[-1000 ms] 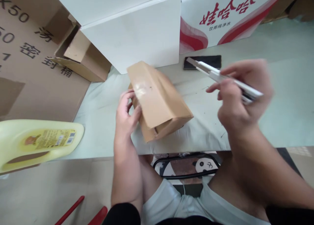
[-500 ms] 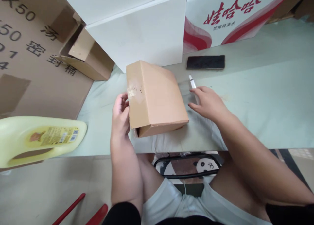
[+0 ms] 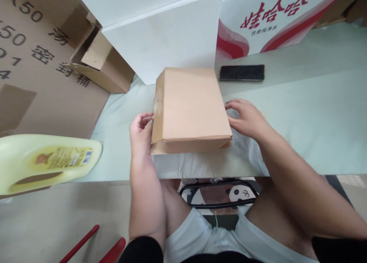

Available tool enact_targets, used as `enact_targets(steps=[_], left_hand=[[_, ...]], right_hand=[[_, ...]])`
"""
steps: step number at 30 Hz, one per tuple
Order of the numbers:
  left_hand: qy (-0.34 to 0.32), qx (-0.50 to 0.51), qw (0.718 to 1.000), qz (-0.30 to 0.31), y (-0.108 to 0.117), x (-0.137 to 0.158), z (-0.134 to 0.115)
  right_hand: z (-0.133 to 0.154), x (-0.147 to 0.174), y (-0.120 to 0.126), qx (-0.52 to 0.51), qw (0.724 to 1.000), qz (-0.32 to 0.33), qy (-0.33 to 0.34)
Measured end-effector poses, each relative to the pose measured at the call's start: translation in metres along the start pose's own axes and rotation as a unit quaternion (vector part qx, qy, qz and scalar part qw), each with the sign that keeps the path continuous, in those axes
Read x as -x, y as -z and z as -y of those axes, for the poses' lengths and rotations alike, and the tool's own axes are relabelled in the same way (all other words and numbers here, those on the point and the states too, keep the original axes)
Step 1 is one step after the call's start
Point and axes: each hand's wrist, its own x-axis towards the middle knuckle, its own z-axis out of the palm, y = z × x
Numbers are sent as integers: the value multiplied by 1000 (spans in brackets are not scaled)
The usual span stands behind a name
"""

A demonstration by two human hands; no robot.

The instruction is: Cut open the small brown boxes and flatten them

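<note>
A brown cardboard box [image 3: 195, 106] sits in front of me, its wide face up and its taped side to the left. My left hand [image 3: 141, 131] is at the box's left side, fingers curled against its edge, some tips hidden. On the other side, my right hand [image 3: 245, 117] is beside the right edge with thumb and fingers apart. Its fingertips reach the box's edge, and whether they press on it is hard to see. At the near side a flap [image 3: 197, 145] of the box hangs slightly out.
A black phone [image 3: 242, 72] lies behind my right hand. White cartons [image 3: 163, 41] and a red-printed carton [image 3: 266, 26] line the back. At left are a small open box [image 3: 111, 68], a large carton [image 3: 51, 98] and a yellow bottle [image 3: 65, 156]. The table's edge [image 3: 200, 177] runs before my lap.
The box has turned and tipped so its wide face lies more level, shifting right toward my right hand. The slim white tool by my right hand is out of sight now.
</note>
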Motion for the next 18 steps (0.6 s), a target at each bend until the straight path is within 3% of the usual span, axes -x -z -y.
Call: enact_targets(steps=[3,6,12,15,18], left_hand=[[11,48,999,-24,-1,-5,2],[0,72,997,-35,-2,-6,7],[-20,71,997,-26,-9,-3,16],[36,78,996,14,-12,-2,16],[79,118,986,84,-17,1,13]], right_hand=[[0,-2,4,-98,993,-66,1],[0,-2,5,-227,971,-70,8],[6,0,5,-487,872,8,47],[7,1,6,-485,869,41,90],[7,0,5,-458,884,57,79]])
